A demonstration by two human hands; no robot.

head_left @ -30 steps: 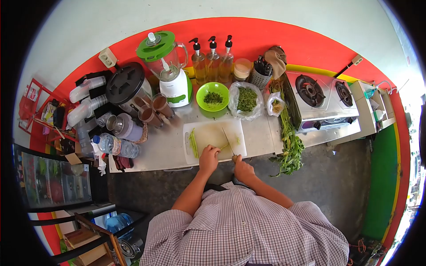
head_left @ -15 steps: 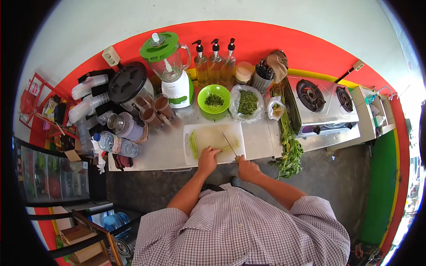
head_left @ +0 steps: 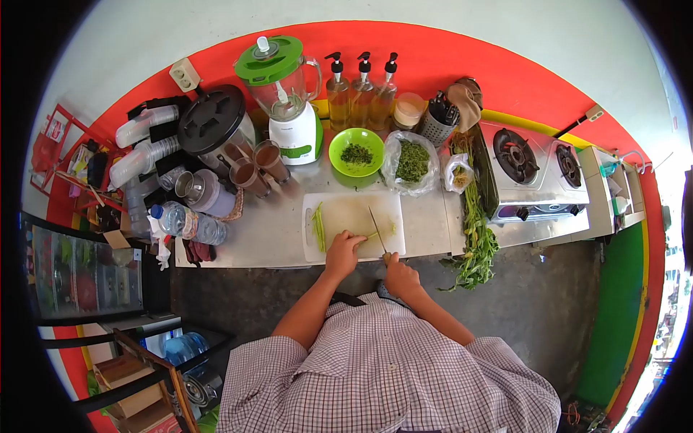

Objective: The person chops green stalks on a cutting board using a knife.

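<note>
A white cutting board [head_left: 328, 209] lies at the counter's front edge. My left hand [head_left: 343, 252] is closed on the board, pressing a green stalk [head_left: 372, 235] whose end sticks out to the right of the fingers. My right hand [head_left: 402, 276] grips a knife [head_left: 378, 229] by its handle at the board's front edge. Its blade points away from me and crosses by the stalk's end; whether it touches cannot be made out. On the board's left side rest several more green stalks [head_left: 319, 226]. Behind the board stands a green bowl [head_left: 339, 160] with chopped greens [head_left: 356, 154].
A plastic bag of chopped greens [head_left: 412, 161] and a leafy bunch [head_left: 473, 252] overhanging the edge lie right, beside a gas stove [head_left: 538, 184]. A blender [head_left: 292, 137], pump bottles [head_left: 361, 101], brown cups [head_left: 249, 177] and a water bottle [head_left: 189, 224] stand behind and left.
The whole view has shifted slightly as my head moved. Both hands keep their places at the board, the left on the stalk and the right on the knife.
</note>
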